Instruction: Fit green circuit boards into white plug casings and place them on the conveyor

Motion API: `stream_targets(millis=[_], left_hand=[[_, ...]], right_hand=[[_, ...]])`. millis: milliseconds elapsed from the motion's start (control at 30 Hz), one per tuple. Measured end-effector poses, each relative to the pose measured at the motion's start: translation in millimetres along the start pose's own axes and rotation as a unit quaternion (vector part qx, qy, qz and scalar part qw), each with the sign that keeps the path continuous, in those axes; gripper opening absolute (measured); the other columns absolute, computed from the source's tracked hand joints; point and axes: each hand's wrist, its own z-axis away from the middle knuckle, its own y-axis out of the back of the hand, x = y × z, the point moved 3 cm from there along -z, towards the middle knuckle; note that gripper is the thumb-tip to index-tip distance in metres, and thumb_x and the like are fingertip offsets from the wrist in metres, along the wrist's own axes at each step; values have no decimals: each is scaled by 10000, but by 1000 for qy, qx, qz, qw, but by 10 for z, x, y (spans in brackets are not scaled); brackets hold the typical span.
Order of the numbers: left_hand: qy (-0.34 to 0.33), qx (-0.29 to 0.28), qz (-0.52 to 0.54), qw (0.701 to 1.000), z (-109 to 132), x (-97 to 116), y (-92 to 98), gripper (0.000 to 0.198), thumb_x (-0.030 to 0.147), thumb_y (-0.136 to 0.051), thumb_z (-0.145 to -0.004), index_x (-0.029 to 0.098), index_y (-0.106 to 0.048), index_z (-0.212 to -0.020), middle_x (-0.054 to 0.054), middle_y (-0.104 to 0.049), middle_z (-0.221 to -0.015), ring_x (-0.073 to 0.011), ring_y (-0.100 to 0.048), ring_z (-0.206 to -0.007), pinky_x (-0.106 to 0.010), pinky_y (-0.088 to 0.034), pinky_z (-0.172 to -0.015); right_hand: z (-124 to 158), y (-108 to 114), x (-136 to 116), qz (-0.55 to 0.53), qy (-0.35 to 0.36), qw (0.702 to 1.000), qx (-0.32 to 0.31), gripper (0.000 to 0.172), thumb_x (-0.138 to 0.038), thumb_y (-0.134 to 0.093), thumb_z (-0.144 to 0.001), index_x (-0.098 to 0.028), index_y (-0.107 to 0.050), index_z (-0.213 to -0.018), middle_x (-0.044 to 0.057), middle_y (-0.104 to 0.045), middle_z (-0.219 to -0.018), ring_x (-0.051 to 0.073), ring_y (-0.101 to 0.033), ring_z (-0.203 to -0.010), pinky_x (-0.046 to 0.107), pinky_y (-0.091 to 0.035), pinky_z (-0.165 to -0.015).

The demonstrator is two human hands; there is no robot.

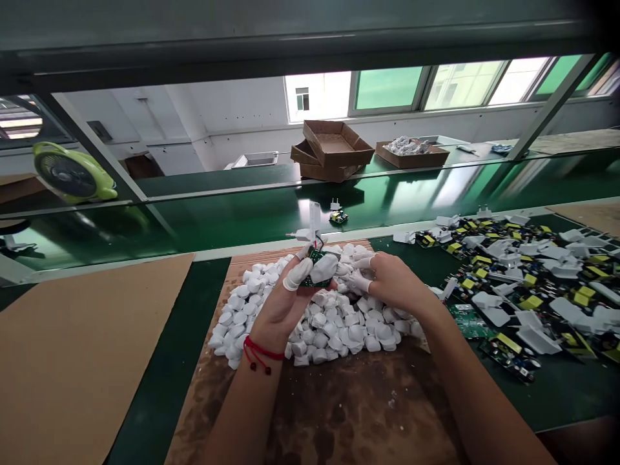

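My left hand (pixel 290 294), with white finger cots on the fingertips and a red string at the wrist, is closed around a small green circuit board (pixel 312 266) wired to a white plug piece (pixel 310 229) that sticks up above it. My right hand (pixel 390 281), also with finger cots, rests with curled fingers on a heap of small white plastic caps (pixel 334 323), fingertips dipping into them. What it pinches, if anything, is hidden. The heap lies on a brown worn board (pixel 349 407) in front of me.
To the right lies a spread of circuit boards with yellow parts and white plug shells (pixel 523 284). A cardboard sheet (pixel 72 361) covers the left. Beyond runs a green conveyor (pixel 242 213) with one loose board (pixel 338 216), cardboard trays (pixel 334 152) and a green fan (pixel 72 173).
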Motion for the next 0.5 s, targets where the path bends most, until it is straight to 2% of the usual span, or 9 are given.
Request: stream_targets(millis=[100, 233, 400, 500], left_hand=[[0, -3, -4, 1000, -8, -3, 10, 481, 395, -680, -750, 184, -603, -1175, -64, -688, -952, -180, -613, -720, -316, -484, -651], [2, -5, -8, 1000, -10, -9, 23, 506, 399, -694, -743, 195, -595, -1196, -58, -684, -939, -169, -608, -723, -309, -489, -677], [-21, -10, -78, 997, -25, 17, -3, 593, 348, -793, -642, 223, -608, -1192, -20, -663, -935, -135, -600, -724, -260, -490, -691], [-49, -43, -152, 986, -43, 35, -19, 715, 316, -827, -590, 219, -573, -1251, -47, -674, -1013, -154, -608, -776, -252, -487, -706]], right_hand=[[4, 5, 31, 1, 15, 1000, -5, 124, -96, -529, -642, -183, -498, -559, 46, -557, -687, 158, -468, -593, 261, -235, -535], [-21, 11, 17, -7, 1, 1000, 26, 222, -48, -516, -645, -191, -415, -509, 31, -502, -609, 158, -446, -585, 273, -210, -545], [-50, -13, -8, -65, -32, 992, 105, 254, -1, -486, -593, -199, -363, -494, 33, -483, -571, 168, -453, -592, 284, -228, -564], [-51, -14, 18, -140, -33, 974, 174, 189, -54, -481, -626, -195, -425, -514, 55, -523, -587, 188, -482, -606, 287, -283, -568]])
